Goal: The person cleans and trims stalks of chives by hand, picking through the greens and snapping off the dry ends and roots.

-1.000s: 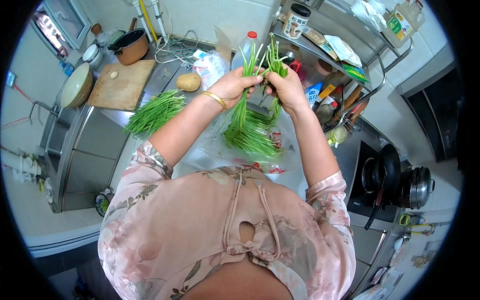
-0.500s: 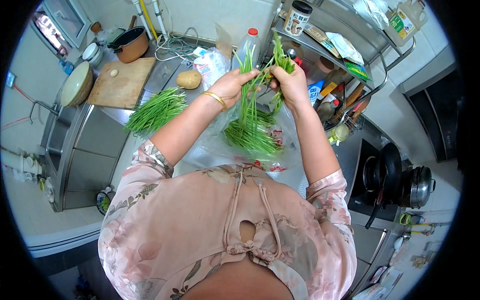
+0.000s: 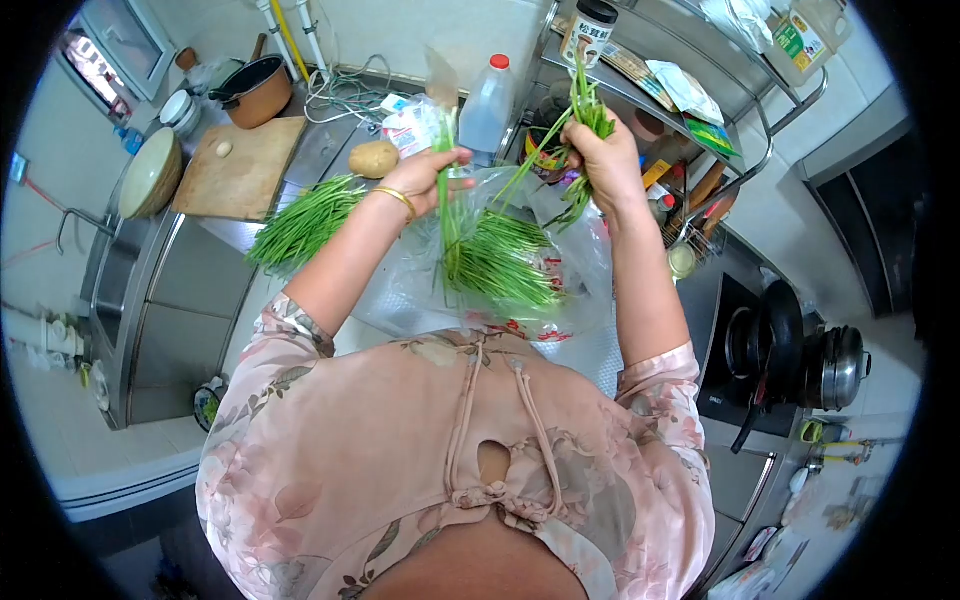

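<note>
Holds a thin bunch of green stalks (image 3: pixel 446 215) upright in the left hand (image 3: pixel 425 184), upper middle of the frame, with fingers partly open and loosely bent around it. Clutches a leafier bunch (image 3: pixel 590 115) in the right hand (image 3: pixel 612 162), farther right, with fingers curled tightly round it and a few stems slanting down to the left. Has a larger heap (image 3: pixel 505 265) below both hands, mid-frame, on a clear plastic bag (image 3: pixel 582 265), and another heap (image 3: pixel 305 225) on the worktop (image 3: pixel 322 150), left of centre, near a potato (image 3: pixel 373 158).
</note>
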The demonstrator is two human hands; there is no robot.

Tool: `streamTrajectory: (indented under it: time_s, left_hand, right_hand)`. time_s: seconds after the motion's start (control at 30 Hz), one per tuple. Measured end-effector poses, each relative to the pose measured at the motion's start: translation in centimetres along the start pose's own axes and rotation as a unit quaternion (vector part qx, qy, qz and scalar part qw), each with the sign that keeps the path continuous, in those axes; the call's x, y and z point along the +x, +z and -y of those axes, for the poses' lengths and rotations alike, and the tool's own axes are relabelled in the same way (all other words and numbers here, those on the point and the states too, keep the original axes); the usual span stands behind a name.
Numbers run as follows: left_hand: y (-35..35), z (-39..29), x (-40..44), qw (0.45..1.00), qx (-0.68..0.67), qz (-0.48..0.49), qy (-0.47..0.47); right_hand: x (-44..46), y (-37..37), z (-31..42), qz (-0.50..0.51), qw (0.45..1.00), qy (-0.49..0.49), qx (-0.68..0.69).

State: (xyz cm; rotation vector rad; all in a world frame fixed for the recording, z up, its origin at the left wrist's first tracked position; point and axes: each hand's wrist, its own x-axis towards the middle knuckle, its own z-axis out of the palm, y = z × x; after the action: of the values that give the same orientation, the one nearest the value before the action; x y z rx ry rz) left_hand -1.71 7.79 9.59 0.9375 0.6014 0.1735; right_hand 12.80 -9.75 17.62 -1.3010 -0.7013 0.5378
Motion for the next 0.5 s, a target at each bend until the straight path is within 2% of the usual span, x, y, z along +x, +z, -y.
streamTrajectory:
  time_s: [0.1,0.2,0.3,0.5]
  left_hand:
    - [-2.2,-0.1,0.9,0.996,0.025,-0.085,-0.007]
    - [-3.0,-0.1,1.7,0.996,-0.013,-0.083,0.025]
    - [-0.8,-0.4,0.8,0.995,-0.022,0.076,0.062]
    - [6.4,-1.4,-2.1,0.977,0.029,0.193,0.091]
  right_hand:
    - [-0.3,-0.8,1.5,0.007,1.0,0.017,-0.01]
    - [-0.5,-0.9,2.4,0.036,0.998,0.035,-0.023]
    - [-0.8,-0.4,2.0,0.075,0.995,0.06,-0.034]
    - [-0.9,1.0,0.0,0.112,0.988,0.092,-0.059]
